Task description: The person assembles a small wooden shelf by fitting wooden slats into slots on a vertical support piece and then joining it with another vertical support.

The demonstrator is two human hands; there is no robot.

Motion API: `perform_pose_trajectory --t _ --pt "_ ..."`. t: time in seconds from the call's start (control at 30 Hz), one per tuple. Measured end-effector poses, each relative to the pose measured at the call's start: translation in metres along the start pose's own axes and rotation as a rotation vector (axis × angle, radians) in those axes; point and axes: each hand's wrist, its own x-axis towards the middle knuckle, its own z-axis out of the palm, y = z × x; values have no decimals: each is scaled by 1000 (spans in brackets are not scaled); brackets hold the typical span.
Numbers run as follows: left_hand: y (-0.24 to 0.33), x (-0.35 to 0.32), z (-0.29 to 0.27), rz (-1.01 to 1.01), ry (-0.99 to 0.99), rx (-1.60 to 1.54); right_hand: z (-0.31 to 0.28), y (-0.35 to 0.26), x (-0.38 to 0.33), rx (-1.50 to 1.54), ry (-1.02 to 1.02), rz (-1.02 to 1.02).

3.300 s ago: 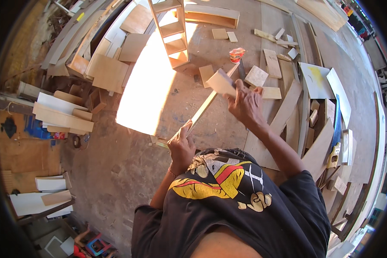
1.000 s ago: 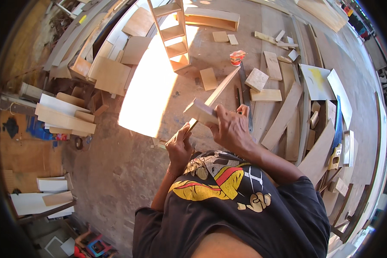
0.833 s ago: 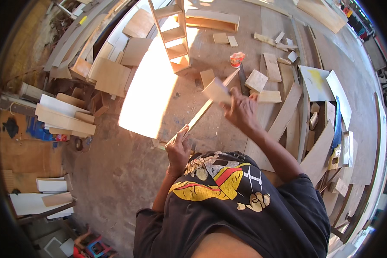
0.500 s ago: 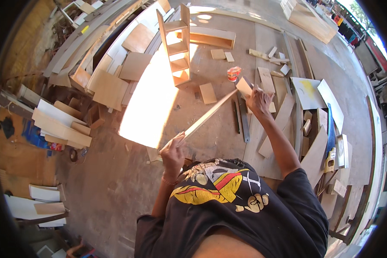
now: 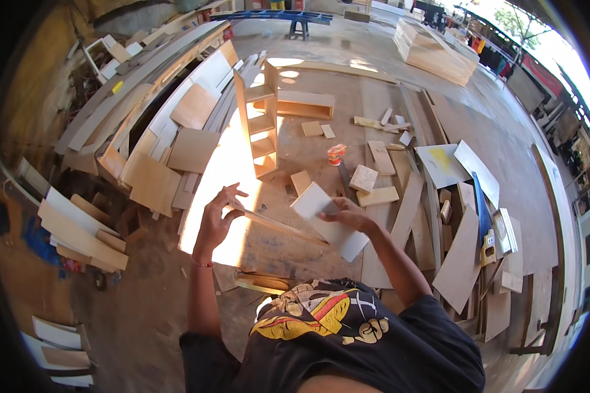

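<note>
My left hand [image 5: 215, 221] pinches the near end of a thin wooden strip [image 5: 275, 226] that runs to the right in front of my chest. My right hand [image 5: 349, 214] grips a pale rectangular sheet [image 5: 326, 221] and holds it against the strip's far end. The sheet hides that end of the strip. Both hands are raised above a concrete floor [image 5: 308, 154], with a bright sun patch [image 5: 219, 196] below my left hand.
A small upright wooden shelf unit [image 5: 258, 124] stands ahead, with a low open wooden box [image 5: 305, 105] behind it. A red can [image 5: 336, 154] and several offcuts lie beyond my hands. Boards and panels pile up at left [image 5: 152, 182] and right [image 5: 462, 259].
My right hand has drawn the pale sheet back along the strip, from its far raised end toward my body. The strip now lies flatter. The view has tilted up.
</note>
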Motion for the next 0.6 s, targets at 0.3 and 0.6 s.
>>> perform_pose_trajectory --t 0.3,0.6 --pt "4 80 -2 34 -182 20 46 15 -10 224 152 -15" --pt "-101 37 151 -367 -126 -871 97 68 12 738 431 -77"
